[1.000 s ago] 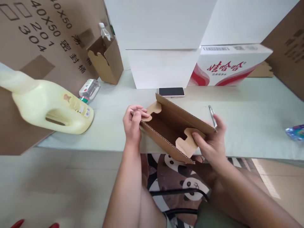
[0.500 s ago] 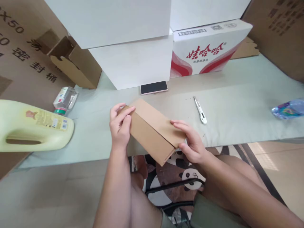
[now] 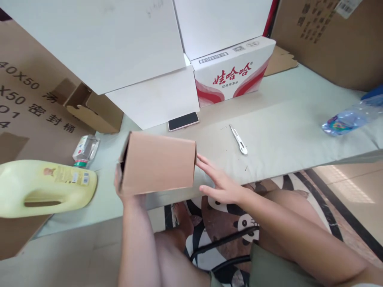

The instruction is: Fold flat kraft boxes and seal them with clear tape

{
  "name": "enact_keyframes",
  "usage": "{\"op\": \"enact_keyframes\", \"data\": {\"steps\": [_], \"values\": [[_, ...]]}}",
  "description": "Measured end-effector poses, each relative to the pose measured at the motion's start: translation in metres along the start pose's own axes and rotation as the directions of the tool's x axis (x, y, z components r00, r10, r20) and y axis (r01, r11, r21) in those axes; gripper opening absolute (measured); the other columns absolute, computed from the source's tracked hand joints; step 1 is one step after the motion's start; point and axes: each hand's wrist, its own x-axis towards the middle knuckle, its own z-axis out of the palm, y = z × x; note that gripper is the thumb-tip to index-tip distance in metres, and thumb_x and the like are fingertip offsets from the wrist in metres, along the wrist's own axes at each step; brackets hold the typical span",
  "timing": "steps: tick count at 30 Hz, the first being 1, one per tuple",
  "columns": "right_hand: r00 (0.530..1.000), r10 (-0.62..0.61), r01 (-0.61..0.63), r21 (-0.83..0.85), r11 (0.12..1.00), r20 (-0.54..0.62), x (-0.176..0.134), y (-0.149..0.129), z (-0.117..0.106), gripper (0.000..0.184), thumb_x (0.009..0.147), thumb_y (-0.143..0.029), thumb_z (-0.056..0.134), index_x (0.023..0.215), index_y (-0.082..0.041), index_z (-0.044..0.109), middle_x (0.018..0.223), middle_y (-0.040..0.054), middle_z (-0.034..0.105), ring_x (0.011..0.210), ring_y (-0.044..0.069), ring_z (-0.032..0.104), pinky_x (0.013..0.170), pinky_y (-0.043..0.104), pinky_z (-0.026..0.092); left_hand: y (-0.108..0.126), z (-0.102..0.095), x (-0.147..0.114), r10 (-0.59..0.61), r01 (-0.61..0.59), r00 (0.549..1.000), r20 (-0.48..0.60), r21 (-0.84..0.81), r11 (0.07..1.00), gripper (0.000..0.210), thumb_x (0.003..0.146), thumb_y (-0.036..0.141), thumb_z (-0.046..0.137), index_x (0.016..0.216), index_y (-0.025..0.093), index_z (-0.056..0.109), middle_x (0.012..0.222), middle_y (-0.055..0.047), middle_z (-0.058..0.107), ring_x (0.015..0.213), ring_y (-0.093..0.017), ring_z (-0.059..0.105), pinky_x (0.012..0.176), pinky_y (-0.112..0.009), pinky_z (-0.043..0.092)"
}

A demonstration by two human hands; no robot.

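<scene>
A small brown cardboard box [image 3: 161,163] is held up over the table's near edge, its broad side facing me. Its left end looks partly open, with a dark gap along the flaps. My left hand [image 3: 130,196] grips that left end from below and behind, most of its fingers hidden by the box. At the right end is my right hand [image 3: 220,184], fingers stretched and thumb apart; its fingertips are at the box's edge, and whether they touch it I cannot tell. A white utility knife [image 3: 238,139] lies on the table to the right of the box.
Behind the box a phone [image 3: 183,121] lies by stacked white cartons [image 3: 152,95] and a red-and-white carton [image 3: 230,75]. To the left are a yellow jug [image 3: 74,195], a small clear bottle [image 3: 86,149] and an opened cardboard box [image 3: 104,113]. A plastic bottle [image 3: 344,121] lies right.
The box has turned from a slant to nearly level and moved left, showing its broad side. My right hand has loosened from its end and spread its fingers. The view has shifted right.
</scene>
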Motion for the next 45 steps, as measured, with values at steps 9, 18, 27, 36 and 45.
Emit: {"op": "enact_keyframes", "data": {"steps": [9,18,27,36,45], "values": [[0.968,-0.193,0.186,-0.055,0.981,-0.162,-0.001,-0.014,-0.016,0.068,0.095,-0.037,0.057,0.157,-0.041,0.028,0.17,-0.0003,0.017,0.156,0.027,0.018,0.126,0.052,0.022,0.005,0.009,-0.025,-0.576,0.541,0.585,0.571,0.255,0.801,0.063,0.072,0.078,0.057,0.079,0.017,0.067,0.058,-0.005,0.063,0.054,-0.019,0.061,0.05,-0.029,0.045],[0.942,-0.015,0.069,0.148,0.987,-0.336,0.0,-0.009,-0.018,0.026,0.097,-0.044,0.054,0.118,-0.03,0.052,0.152,0.01,0.047,0.143,0.029,0.043,0.114,0.054,0.037,0.005,0.029,-0.047,-0.709,0.148,0.106,0.697,0.694,0.705,0.017,0.069,0.033,0.072,0.079,0.02,0.077,0.08,-0.006,0.075,0.058,-0.016,0.058,0.045,-0.025,0.039],[0.996,-0.013,0.03,0.198,0.98,-0.086,0.003,-0.012,-0.011,0.02,0.097,-0.034,0.057,0.115,-0.029,0.051,0.155,0.01,0.044,0.145,0.025,0.042,0.115,0.05,0.036,-0.016,0.019,-0.017,0.115,-0.141,0.976,0.183,0.135,0.981,0.062,0.083,0.073,0.048,0.129,0.031,0.055,0.15,-0.009,0.05,0.141,-0.029,0.043,0.104,-0.046,0.044],[0.87,0.31,-0.431,-0.285,0.856,-0.385,0.013,0.001,-0.056,0.034,0.092,-0.037,0.051,0.121,-0.022,0.063,0.127,0.0157,0.064,0.119,0.033,0.06,0.098,0.056,0.048,0.005,0.027,-0.027,0.082,-0.087,0.982,0.167,0.023,0.996,0.03,0.075,0.042,0.071,0.098,0.024,0.062,0.095,-0.002,0.062,0.082,-0.016,0.058,0.073,-0.028,0.046],[0.657,0.612,-0.725,-0.591,0.353,-0.44,0.011,0.02,-0.092,0.065,0.085,-0.033,0.048,0.148,-0.018,0.042,0.11,0.019,0.069,0.091,0.036,0.065,0.072,0.045,0.049,0.005,0.026,-0.028,0.063,-0.067,0.983,0.171,0.017,0.998,0.031,0.076,0.042,0.07,0.1,0.024,0.061,0.099,-0.003,0.061,0.082,-0.016,0.057,0.074,-0.029,0.043]]}}
